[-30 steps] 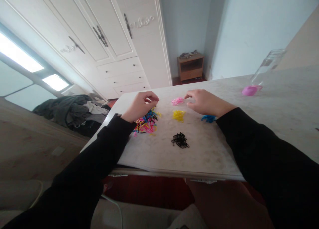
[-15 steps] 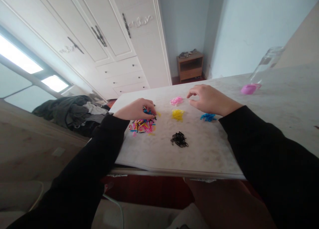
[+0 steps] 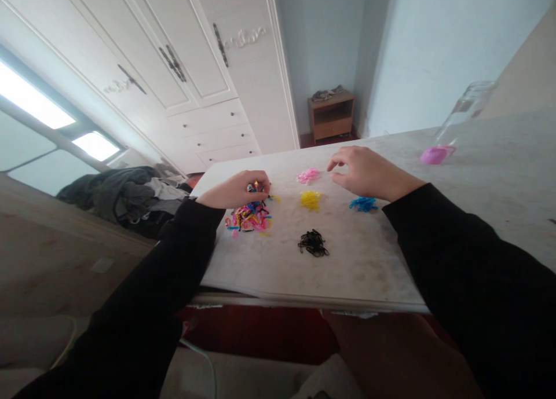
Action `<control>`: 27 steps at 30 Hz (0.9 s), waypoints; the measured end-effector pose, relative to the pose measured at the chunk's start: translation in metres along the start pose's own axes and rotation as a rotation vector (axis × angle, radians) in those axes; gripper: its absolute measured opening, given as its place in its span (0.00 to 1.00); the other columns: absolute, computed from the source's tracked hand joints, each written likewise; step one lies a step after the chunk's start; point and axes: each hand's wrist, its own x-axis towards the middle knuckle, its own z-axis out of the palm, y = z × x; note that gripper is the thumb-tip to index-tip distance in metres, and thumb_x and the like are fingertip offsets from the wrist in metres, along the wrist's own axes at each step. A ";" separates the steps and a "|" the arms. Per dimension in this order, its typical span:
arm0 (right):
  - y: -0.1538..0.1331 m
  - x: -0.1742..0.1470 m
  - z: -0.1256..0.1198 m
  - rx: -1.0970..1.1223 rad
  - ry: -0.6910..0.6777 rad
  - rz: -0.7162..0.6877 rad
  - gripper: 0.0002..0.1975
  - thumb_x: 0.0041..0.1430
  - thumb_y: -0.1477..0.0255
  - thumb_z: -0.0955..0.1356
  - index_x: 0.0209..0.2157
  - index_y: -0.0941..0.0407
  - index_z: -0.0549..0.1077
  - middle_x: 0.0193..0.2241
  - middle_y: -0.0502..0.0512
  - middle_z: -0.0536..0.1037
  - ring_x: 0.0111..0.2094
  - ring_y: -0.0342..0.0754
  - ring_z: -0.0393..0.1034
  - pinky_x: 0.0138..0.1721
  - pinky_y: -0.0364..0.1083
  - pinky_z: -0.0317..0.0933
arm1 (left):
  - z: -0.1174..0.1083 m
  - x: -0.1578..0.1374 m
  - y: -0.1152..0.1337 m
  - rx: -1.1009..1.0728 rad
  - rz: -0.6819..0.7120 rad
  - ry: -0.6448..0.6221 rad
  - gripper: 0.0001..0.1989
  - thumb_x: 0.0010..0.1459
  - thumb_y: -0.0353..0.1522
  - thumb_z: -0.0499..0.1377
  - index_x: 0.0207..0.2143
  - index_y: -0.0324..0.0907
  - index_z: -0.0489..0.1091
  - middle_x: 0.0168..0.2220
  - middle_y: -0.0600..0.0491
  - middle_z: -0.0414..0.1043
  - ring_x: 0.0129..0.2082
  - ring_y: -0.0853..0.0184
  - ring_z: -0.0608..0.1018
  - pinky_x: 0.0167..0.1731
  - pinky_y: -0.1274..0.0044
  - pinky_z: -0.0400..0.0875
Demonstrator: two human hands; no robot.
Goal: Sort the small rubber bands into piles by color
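My left hand is at the back of a mixed pile of small elastic bands in pink, yellow, blue and black. Its thumb and forefinger are pinched together at the pile's right edge, and what they hold is too small to make out. Just right of a small heap of pink bands, my right hand hovers with thumb and fingers curved apart and nothing visible between them. Separate heaps of yellow bands, blue bands and black bands lie on the pale tabletop.
A clear glass bottle with something pink at its base stands at the back right of the table. Dark clothes are piled beyond the left edge. A white wardrobe and a small wooden nightstand stand behind.
My left thumb and forefinger have closed together at the mixed pile, where they were slightly apart before. My right hand has barely moved, and the sorted heaps look the same.
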 end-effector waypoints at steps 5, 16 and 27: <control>-0.003 -0.001 -0.001 -0.005 -0.013 0.015 0.14 0.61 0.70 0.67 0.43 0.58 0.83 0.47 0.65 0.84 0.49 0.62 0.79 0.52 0.58 0.69 | -0.001 -0.001 0.003 -0.013 -0.025 -0.014 0.08 0.60 0.37 0.65 0.31 0.42 0.76 0.29 0.54 0.79 0.31 0.66 0.78 0.35 0.74 0.70; -0.004 -0.001 0.000 -0.007 -0.034 0.034 0.13 0.62 0.71 0.67 0.42 0.58 0.84 0.46 0.66 0.84 0.48 0.62 0.78 0.51 0.57 0.69 | 0.000 -0.002 0.002 -0.070 0.026 -0.044 0.08 0.59 0.36 0.66 0.36 0.42 0.83 0.32 0.53 0.84 0.32 0.66 0.82 0.36 0.76 0.74; -0.004 0.000 -0.002 -0.016 -0.037 0.032 0.14 0.62 0.70 0.68 0.42 0.57 0.84 0.45 0.64 0.85 0.47 0.61 0.79 0.50 0.56 0.69 | 0.009 0.000 -0.006 0.084 0.036 0.038 0.09 0.61 0.35 0.64 0.42 0.44 0.83 0.37 0.52 0.86 0.36 0.65 0.84 0.40 0.75 0.74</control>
